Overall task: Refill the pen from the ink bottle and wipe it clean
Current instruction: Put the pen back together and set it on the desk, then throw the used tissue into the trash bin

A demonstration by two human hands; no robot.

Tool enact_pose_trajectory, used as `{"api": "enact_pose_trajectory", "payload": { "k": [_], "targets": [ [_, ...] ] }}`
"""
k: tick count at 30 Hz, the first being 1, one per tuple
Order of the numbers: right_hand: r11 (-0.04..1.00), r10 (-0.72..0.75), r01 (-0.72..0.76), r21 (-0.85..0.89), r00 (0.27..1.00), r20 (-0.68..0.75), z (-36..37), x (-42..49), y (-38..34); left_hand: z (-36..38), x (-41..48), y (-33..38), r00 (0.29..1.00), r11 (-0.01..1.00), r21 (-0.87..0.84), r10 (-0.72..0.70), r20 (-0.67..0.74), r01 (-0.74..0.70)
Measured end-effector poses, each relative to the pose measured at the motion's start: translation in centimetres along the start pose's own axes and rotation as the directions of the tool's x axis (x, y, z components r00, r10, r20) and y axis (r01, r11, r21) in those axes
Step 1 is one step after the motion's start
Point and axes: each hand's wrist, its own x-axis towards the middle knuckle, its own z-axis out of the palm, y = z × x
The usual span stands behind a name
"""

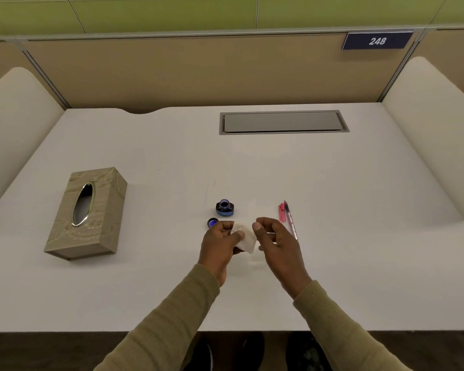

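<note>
The ink bottle stands uncapped on the counter, its cap just beside it. The pen lies on the counter right of the hands, apparently with its pink cap off alongside. The left hand pinches a folded tissue; the right hand hovers loosely curled, grasping nothing I can see. Wiping seems due; whether filling is done cannot be told. Recapping remains. A sign reads 248; no bottle label is legible.
</note>
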Motion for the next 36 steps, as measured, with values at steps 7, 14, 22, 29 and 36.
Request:
{"api": "enact_pose_trajectory", "payload": {
  "k": [7,14,22,29,36],
  "targets": [
    [0.998,-0.007,0.007,-0.069,1.000,-0.006,0.8,-2.6,-0.6,-1.1,-1.4,-0.4,0.995,0.998,0.065,-0.015,0.099,0.008],
    [0.993,0.115,-0.114,0.020,0.985,-0.126,1.2,-6.4,-0.3,-2.9,-3.1,-0.7,0.966,0.995,0.100,-0.026,0.256,0.001],
    [0.961,0.273,-0.236,0.146,0.894,-0.356,1.4,-11.4,0.5,-3.5,-4.9,-3.8,0.890,0.789,0.465,0.215,0.402,-0.401],
    [0.881,0.384,-0.213,0.422,0.843,-0.377,-0.3,-14.9,1.3,-2.3,-7.3,-6.6,0.732,0.716,0.441,0.143,0.666,-0.541],
    [0.899,0.375,-0.195,0.391,0.804,-0.461,-3.4,-17.9,3.4,0.7,-8.7,-9.0,0.694,0.699,0.463,0.067,0.717,-0.545]
  ]
}}
